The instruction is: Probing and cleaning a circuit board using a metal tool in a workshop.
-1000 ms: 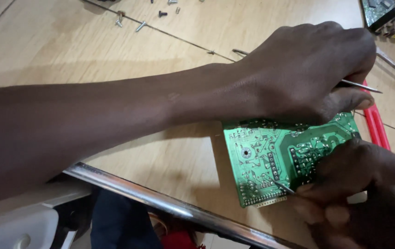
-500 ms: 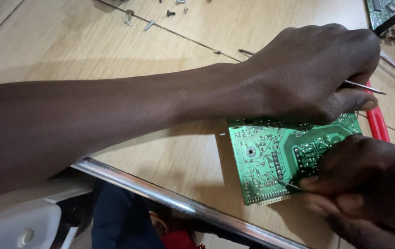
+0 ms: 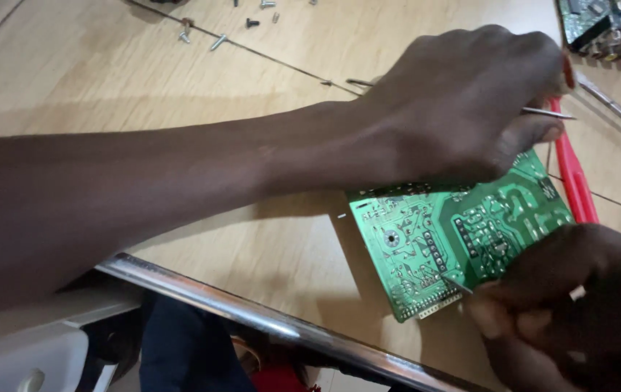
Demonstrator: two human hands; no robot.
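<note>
A green circuit board (image 3: 426,247) lies solder side up on the wooden table (image 3: 107,80). My left hand (image 3: 463,109) reaches across from the left, its fingers curled over the board's far edge and holding it down. A thin metal rod (image 3: 551,112) sticks out from under its fingers. At the lower right, my right hand (image 3: 579,312) grips a thin pointed metal tool (image 3: 457,282). The tool's tip touches the board near its front edge. The near right corner of the board is hidden by my right hand.
A red-handled tool (image 3: 575,174) lies just right of the board. Several loose screws (image 3: 216,42) are scattered at the far edge. Another circuit board (image 3: 590,22) sits at the top right. A chrome table edge (image 3: 252,313) runs along the front.
My right hand has crept up and left over the board's near corner, with the tool tip staying on the board. My left hand keeps its hold.
</note>
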